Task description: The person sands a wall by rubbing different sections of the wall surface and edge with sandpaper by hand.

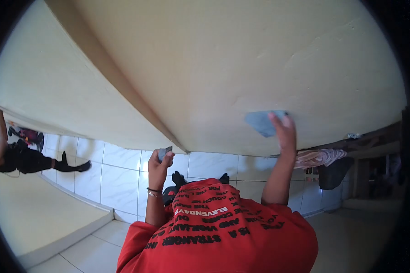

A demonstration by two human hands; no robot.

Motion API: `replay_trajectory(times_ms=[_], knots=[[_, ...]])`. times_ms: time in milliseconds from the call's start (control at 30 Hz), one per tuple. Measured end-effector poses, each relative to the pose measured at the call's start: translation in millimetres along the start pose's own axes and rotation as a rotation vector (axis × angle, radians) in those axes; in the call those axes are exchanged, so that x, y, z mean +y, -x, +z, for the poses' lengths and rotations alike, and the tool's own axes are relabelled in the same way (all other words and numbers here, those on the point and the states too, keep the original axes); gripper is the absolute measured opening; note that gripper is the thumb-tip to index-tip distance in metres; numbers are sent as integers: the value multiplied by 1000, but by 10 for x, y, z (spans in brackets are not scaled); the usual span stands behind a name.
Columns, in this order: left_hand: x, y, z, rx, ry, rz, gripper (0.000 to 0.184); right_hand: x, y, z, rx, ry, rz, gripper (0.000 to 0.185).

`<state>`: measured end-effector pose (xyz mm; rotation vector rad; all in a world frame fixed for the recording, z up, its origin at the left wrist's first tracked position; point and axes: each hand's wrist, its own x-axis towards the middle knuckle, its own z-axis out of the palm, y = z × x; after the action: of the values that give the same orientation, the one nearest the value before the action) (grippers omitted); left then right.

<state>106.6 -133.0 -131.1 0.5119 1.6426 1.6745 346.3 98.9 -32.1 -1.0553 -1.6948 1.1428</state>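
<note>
My right hand (283,132) presses a blue-grey sheet (260,122) flat against the cream wall (205,91), with its fingertips on the sheet's right part. Lower and to the left, my left hand (158,164) is closed around a small grey piece (165,153), held close to the foot of the wall near its corner edge. What the pieces are made of cannot be told.
At the far left a co-worker (20,157) in dark clothes reaches up to a wall. Striped cloth (321,158) and dark cloth (336,174) hang at the right. White tiles (118,157) cover the floor. A low ledge (68,223) stands at lower left.
</note>
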Motion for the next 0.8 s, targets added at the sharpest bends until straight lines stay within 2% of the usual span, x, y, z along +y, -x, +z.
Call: replay_trajectory(times_ms=[67,133,200,267,300,367,400,467,500,567,667,733,800], knots=[[-43,-21,-220,26,-32,8,20,26,-68,316,-224,238,-32,37],[-71,-39,-374,40,-68,7,21,-201,-82,748,-481,414,63,37],[-53,-72,-474,20,-46,0,22,77,-51,1252,-457,360,-188,35],[-3,-93,-493,-3,-5,-4,23,57,26,1654,-396,105,-243,31],[11,-111,-485,-24,1,4,23,-32,50,1732,-377,116,-248,31],[38,-135,-448,-19,-50,6,23,-247,96,1748,-377,-443,42,27],[67,-139,-411,-25,-78,-4,23,-273,114,1709,-360,-433,28,27],[68,-153,-310,-48,-70,10,23,-267,155,1599,-181,-801,226,23],[88,-147,-299,-51,-65,11,23,-276,125,1541,-168,-797,225,23],[100,-104,-166,-77,-104,2,22,-171,87,1261,76,-1110,161,24],[102,-62,105,-90,-49,26,22,38,-7,426,118,-1061,92,29],[-13,25,682,-93,-40,14,20,334,-129,-379,185,-994,64,32],[6,57,973,-108,-11,31,19,488,-176,-969,228,-930,19,33]])
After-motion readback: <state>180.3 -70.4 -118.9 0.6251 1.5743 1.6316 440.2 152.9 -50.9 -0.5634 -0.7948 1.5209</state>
